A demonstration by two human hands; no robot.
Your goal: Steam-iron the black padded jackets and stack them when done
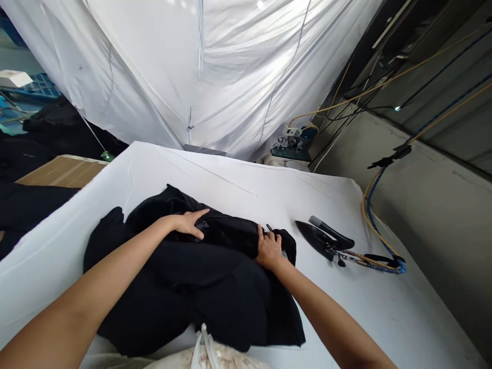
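The white sheet [230, 66] is brightly lit, and small patches along its upper edge are burnt out to pure white. The upper right corner is left in deep gloom, and the wall [434, 200] below it is held in grey half-shade. The table [384, 307] is washed with soft, cool light, dulled toward the right. In the black cloth [215, 277] most fold detail is swallowed. The arms [126, 261] are stretched toward the lower corners by wide-angle distortion, and the left edge is rendered softly.
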